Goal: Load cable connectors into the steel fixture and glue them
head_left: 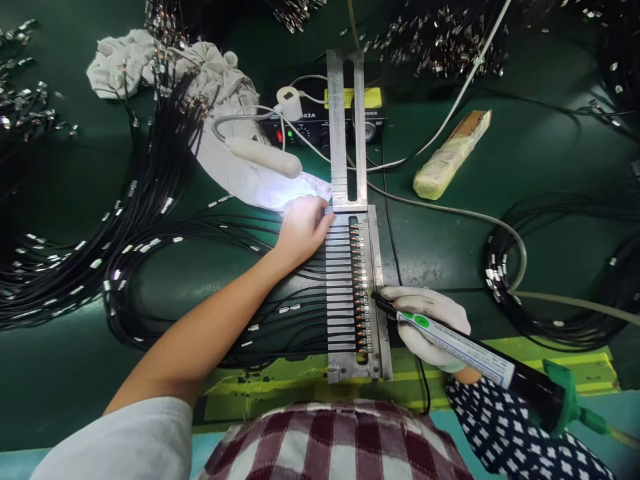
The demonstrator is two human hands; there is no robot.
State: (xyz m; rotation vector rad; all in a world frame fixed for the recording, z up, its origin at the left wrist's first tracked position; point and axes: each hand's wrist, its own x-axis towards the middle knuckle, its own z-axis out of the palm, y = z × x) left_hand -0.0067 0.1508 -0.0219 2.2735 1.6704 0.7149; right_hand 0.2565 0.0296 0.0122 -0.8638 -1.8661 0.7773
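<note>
A metal jig lies on the bench with its slotted upper plate swung out toward the far side. Black cables run into its grooves from the left, and their small metal connectors line up along the slot. My bare left hand is closed at the jig's upper left corner, thumb and fingers against its edge. In a white glove, my right hand is wrapped around a black glue syringe with a green end cap. The syringe tip meets the row of connectors near its middle.
Behind the jig stands a black controller box. A white lamp on a bent neck lights a crumpled white cloth. A tape-wrapped block lies right; cable bundles fill the left, with coiled cables at right.
</note>
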